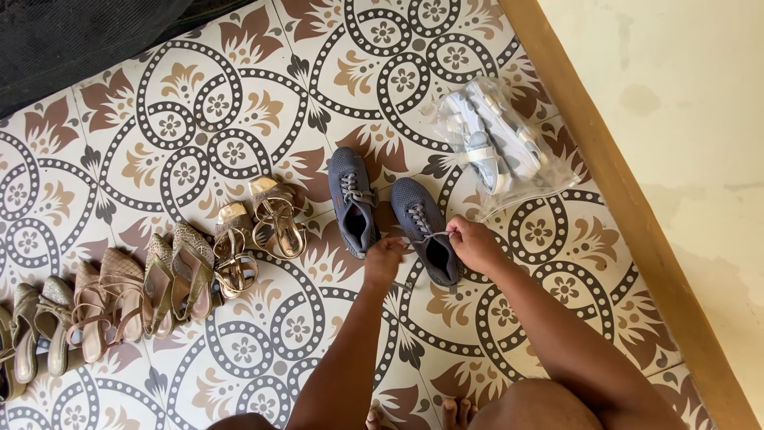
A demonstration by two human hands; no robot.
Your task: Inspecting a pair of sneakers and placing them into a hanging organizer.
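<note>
Right hand (475, 244) pinching lace (436, 235), clear shoe bag (509, 147)

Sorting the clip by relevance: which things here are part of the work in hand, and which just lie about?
In hand: left hand, right hand, laces, right grey sneaker, left grey sneaker.
Lying about: bagged white sandals, gold sandals, row of heeled shoes.

Two grey lace-up mesh sneakers (390, 213) lie side by side on the patterned tiled floor (239, 103). Left of them runs a row of metallic strappy heeled sandals (151, 279); to their right, nearer the wall, lies a clear plastic bag of pale sandals (497, 143).
</note>
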